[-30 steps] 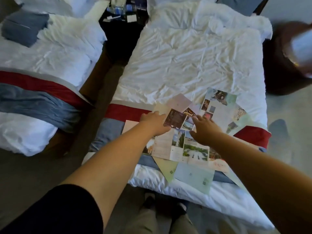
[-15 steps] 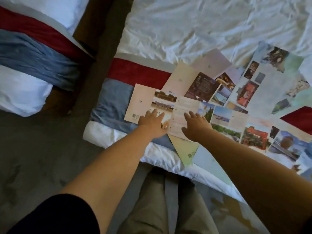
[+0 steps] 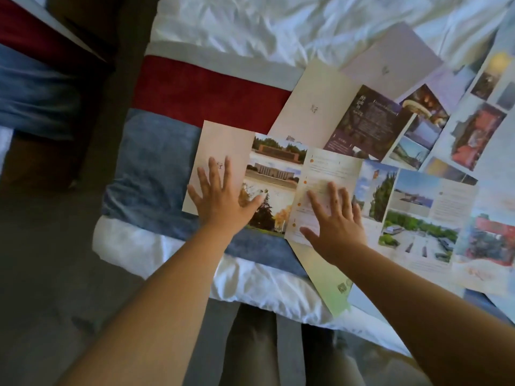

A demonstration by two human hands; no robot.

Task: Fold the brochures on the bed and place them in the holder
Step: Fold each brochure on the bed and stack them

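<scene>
Open brochure (image 3: pixel 267 174) lies flat on the blue band of the bed runner (image 3: pixel 150 162), near the foot edge of the bed (image 3: pixel 250 29). Long axis runs left-right, cream cover panel left, photo panel right. Left hand (image 3: pixel 220 201) presses the cream panel, fingers straight and spread, gripping nothing. Right hand (image 3: pixel 334 227) rests flat, fingers spread, on a text panel (image 3: pixel 328 168) overlapping the brochure's right edge. More open brochures (image 3: pixel 362 121) overlap, fanned rightward. A green sheet (image 3: pixel 328 280) hangs over the mattress edge. White bedding lies beyond the runner. Floor (image 3: pixel 41 274) at left, second bed (image 3: pixel 30 87) beyond.
</scene>
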